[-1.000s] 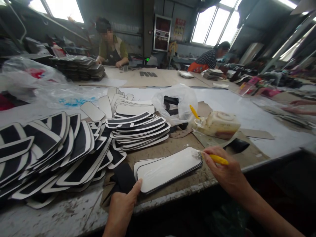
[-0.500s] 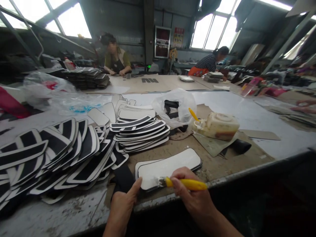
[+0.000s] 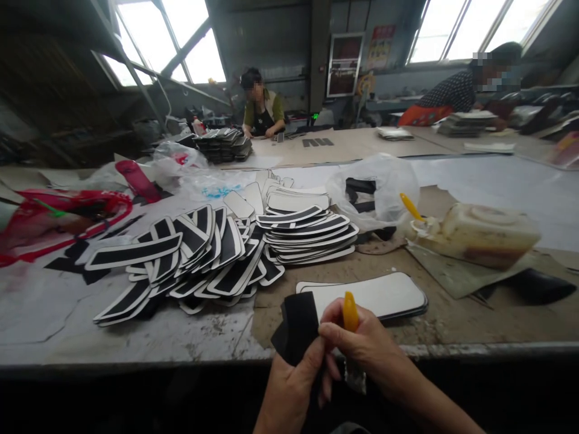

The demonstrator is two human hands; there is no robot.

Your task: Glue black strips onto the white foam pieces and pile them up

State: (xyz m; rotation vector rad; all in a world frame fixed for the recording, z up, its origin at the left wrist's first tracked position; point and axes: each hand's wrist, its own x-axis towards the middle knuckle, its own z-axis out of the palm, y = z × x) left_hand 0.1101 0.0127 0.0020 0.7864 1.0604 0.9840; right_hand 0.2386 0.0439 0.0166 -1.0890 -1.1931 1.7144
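My left hand (image 3: 294, 386) is closed on a strip of black material (image 3: 301, 322), held up at the table's front edge. My right hand (image 3: 362, 343) grips a brush with a yellow handle (image 3: 350, 310), its bristle end pointing down. The right thumb and forefinger meet the strip's edge beside my left thumb. Just behind the hands lies a small stack of white curved panels (image 3: 375, 292), the top one pale and shiny. A pile of black-and-white panels (image 3: 203, 259) spreads to the left, with a neater stack (image 3: 312, 238) beside it.
A stained plastic container (image 3: 488, 232) with another yellow-handled brush (image 3: 411, 207) stands at right on a sheet. Behind are a clear plastic bag (image 3: 384, 181) holding black pieces and, at left, a red bag (image 3: 90, 217). Two people work across the table.
The brush has left the white panel and now points down in my right hand. My left hand has left the panel and picked up the black strip. The view has swung left.
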